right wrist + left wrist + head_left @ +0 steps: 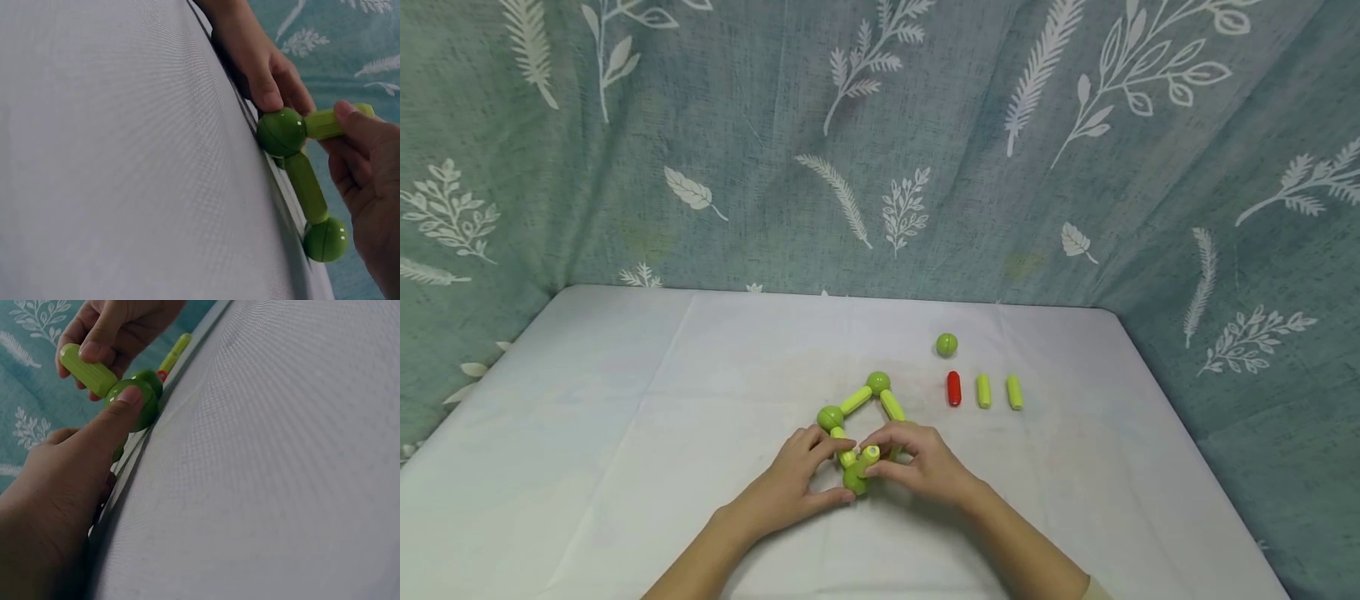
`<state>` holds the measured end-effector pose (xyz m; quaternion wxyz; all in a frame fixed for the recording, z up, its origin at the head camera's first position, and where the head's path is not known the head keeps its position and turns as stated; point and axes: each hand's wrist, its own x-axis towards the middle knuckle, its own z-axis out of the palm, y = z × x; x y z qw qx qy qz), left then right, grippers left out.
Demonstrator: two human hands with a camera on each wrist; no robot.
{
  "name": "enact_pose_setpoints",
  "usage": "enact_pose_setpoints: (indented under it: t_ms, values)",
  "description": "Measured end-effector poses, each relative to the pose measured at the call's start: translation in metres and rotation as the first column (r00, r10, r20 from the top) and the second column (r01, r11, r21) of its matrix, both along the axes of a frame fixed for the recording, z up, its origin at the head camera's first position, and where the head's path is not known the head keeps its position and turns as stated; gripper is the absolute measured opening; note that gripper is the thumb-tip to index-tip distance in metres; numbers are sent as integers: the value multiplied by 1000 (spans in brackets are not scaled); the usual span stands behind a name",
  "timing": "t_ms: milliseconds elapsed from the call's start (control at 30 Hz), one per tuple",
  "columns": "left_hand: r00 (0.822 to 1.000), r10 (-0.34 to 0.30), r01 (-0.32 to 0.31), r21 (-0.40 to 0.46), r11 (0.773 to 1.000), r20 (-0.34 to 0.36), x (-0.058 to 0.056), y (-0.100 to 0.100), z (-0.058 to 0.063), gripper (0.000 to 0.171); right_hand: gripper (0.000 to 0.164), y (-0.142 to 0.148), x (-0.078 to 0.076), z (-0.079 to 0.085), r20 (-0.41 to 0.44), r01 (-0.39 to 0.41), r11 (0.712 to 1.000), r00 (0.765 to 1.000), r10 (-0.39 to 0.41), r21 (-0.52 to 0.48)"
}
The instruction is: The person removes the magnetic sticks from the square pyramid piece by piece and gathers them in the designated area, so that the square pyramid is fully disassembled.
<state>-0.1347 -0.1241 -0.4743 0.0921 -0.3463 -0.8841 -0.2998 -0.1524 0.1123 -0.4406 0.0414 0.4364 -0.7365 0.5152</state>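
A frame of green balls joined by yellow-green rods lies on the white table. At its near corner, my left hand holds a green ball, thumb on the near side. My right hand pinches a short yellow-green rod between thumb and fingers; its end meets that ball, and it sticks upward. Another rod runs from the held ball to a second ball in the right wrist view. The far corner ball and left corner ball show in the head view. My right hand hides part of the frame.
To the right of the frame lie a red rod and two yellow-green rods, one beside the other. A loose green ball sits behind them. A patterned green curtain hangs behind the table.
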Motion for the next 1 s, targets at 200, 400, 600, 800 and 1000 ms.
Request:
enact_pose_setpoints:
  t_ms: [200, 400, 600, 800, 1000]
  values:
    - [999, 26, -26, -20, 999, -34, 0, 1, -2, 31, 26, 10, -6, 2, 287, 100, 985, 956, -57, -137]
    - [997, 10, -12, -24, 1000, -75, 0, 1, -3, 36, 24, 14, -9, -2, 387, 23, 996, 922, 12, -86]
    - [993, -85, 86, 5, 996, -83, -2, 0, -1, 40, 22, 15, -9, -2, 403, -69, 996, 911, 86, -56]
    - [980, -183, 184, 6, 983, -74, -7, -2, 2, 43, 24, 14, -7, 3, 427, -133, 991, 895, 130, -23]
    - [975, -149, 136, -90, 987, -163, -22, 4, 14, 29, 25, 16, -6, 6, 418, -89, 996, 906, 69, 28]
